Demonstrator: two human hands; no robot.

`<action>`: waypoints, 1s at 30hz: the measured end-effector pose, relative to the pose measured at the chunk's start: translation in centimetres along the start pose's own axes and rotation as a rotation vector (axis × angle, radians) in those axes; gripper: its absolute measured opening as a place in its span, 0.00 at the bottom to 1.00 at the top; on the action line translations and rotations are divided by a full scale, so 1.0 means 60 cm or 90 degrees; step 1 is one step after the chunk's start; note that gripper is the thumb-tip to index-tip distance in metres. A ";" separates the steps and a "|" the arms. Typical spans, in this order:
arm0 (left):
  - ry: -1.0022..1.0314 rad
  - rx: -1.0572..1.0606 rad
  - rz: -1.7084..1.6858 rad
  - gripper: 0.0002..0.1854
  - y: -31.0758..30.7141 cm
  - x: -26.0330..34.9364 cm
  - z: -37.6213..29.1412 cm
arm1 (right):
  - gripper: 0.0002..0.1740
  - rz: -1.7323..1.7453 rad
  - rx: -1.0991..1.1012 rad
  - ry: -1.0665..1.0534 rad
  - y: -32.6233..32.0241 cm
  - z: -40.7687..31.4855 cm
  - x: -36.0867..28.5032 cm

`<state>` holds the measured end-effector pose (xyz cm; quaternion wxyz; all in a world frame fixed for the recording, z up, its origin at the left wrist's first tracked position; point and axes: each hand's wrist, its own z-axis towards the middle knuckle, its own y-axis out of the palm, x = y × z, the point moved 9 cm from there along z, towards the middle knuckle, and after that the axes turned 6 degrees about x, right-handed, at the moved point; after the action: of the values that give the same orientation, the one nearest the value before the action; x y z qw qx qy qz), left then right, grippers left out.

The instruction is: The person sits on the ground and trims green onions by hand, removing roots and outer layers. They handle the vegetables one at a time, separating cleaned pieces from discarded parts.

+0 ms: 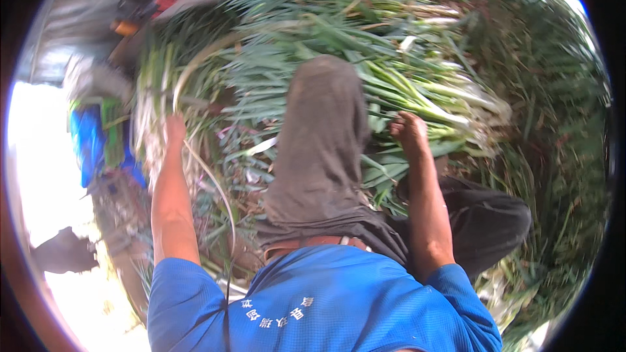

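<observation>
My left hand [176, 129], blurred, is at a bundle of green onions [151, 102] with pale stalks on the left. A pale, curved strip [183, 85], perhaps a leaf, rises from beside the fingers; whether they grip anything is unclear. On the other side, my right hand [410, 127] has curled fingers and lies against loose green onions [430, 102]. Their white root ends point right and the green leaves run left. The fingertips are partly hidden, so a hold cannot be made out. My bent knee [325, 107] is between the two hands.
More green onions [352, 0] are heaped ahead. Dark green leaves [562, 122] cover the right side. Blue plastic [88, 142] and a green object [112, 132] are at far left. A thin cable [227, 200] hangs near my left forearm. Leaf scraps [244, 156] litter the ground.
</observation>
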<state>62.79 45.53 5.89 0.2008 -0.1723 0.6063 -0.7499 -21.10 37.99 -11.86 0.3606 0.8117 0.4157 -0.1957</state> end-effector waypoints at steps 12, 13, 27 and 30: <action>0.431 0.085 -0.424 0.12 -0.290 0.992 -0.041 | 0.15 0.050 0.325 -0.230 -0.238 -0.032 -0.087; 0.467 -0.021 -0.504 0.13 -0.323 1.073 -0.072 | 0.15 0.073 0.364 -0.248 -0.255 -0.035 -0.082; 0.986 -0.202 -0.103 0.21 0.157 1.455 -0.583 | 0.21 0.191 0.381 -0.176 -0.276 -0.015 -0.106; 0.983 -0.258 -0.065 0.26 0.174 1.466 -0.578 | 0.16 0.263 0.385 -0.136 -0.290 -0.020 -0.102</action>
<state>-29.29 27.91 -10.12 -0.3457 0.3348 0.6899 -0.5408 -38.84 42.48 -14.65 0.1779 0.9232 0.1270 -0.3160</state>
